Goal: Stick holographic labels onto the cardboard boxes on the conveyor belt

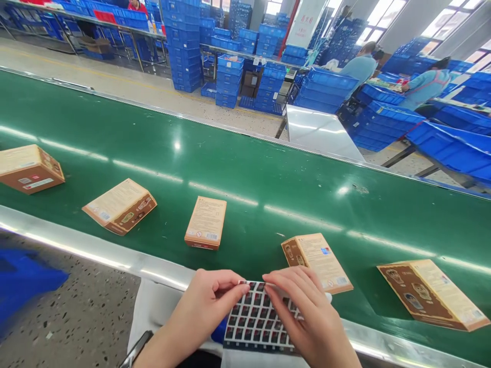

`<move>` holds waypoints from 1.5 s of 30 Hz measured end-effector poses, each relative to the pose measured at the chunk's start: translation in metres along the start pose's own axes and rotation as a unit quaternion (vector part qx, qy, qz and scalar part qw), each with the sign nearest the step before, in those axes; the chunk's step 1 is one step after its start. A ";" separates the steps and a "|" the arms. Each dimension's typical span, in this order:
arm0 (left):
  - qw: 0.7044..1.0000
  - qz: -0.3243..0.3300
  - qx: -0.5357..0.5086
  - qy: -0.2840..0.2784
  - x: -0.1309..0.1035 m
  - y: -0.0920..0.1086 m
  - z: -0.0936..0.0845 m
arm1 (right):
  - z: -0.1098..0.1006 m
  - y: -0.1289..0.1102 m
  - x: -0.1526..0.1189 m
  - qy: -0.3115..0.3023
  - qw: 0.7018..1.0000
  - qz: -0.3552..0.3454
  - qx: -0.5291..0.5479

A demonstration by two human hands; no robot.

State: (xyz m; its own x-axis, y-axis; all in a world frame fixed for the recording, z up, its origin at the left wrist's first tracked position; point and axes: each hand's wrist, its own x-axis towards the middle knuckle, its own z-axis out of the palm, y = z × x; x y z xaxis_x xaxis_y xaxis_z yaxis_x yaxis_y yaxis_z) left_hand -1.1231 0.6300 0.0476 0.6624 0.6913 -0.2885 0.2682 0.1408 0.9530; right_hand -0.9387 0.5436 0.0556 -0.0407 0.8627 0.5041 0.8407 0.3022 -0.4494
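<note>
"Holding what, those two hands?"

"The left hand (203, 306) pinches a sheet of dark squares (251, 324) near its top left corner. The right hand (310, 309) touches the top edge; nobody can tell if it pinches."

"Where's the sheet?"

"By the green belt's (230, 148) near edge."

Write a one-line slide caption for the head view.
Left hand pinching a white-gridded panel of dark squares, right hand over it, beside a green belt bearing five boxes.
</note>
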 end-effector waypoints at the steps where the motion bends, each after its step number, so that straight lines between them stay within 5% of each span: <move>1: 1.000 0.003 0.002 0.006 0.000 0.000 0.000 | 0.001 -0.002 0.002 0.012 1.000 -0.011 -0.018; 6: 1.000 0.000 -0.017 0.026 0.002 0.002 0.000 | 0.003 -0.007 0.001 0.023 0.998 -0.040 -0.032; 9: 0.999 -0.012 -0.013 0.031 0.001 0.001 -0.005 | 0.002 -0.005 0.000 0.004 0.994 0.066 0.086; 13: 0.998 0.020 0.060 -0.027 -0.004 -0.003 -0.017 | 0.014 0.010 0.017 0.065 0.915 0.290 0.273; 16: 0.981 0.138 0.116 -0.066 -0.010 -0.007 -0.023 | 0.030 0.025 0.043 0.079 0.862 0.353 0.355; 22: 0.919 0.268 0.287 0.011 -0.007 -0.016 -0.030 | 0.050 0.040 0.069 0.097 0.836 0.369 0.393; 28: 0.912 0.242 0.325 -0.056 0.003 -0.023 -0.029 | 0.053 0.037 0.060 0.139 0.800 0.432 0.392; 37: 0.895 0.265 0.348 -0.085 0.008 -0.017 -0.013 | 0.058 0.031 0.051 0.222 0.740 0.487 0.408; 45: 0.893 0.262 0.346 -0.116 0.014 -0.009 -0.002 | 0.049 0.032 0.044 0.224 0.778 0.475 0.344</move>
State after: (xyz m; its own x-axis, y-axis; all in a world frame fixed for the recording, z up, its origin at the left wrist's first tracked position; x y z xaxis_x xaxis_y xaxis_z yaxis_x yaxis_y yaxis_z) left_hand -1.1178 0.6393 0.0348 0.9294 0.3573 0.0922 0.1944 -0.6864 0.7008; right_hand -0.9400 0.6110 0.0271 0.7445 0.6482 -0.1600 -0.1187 -0.1074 -0.9871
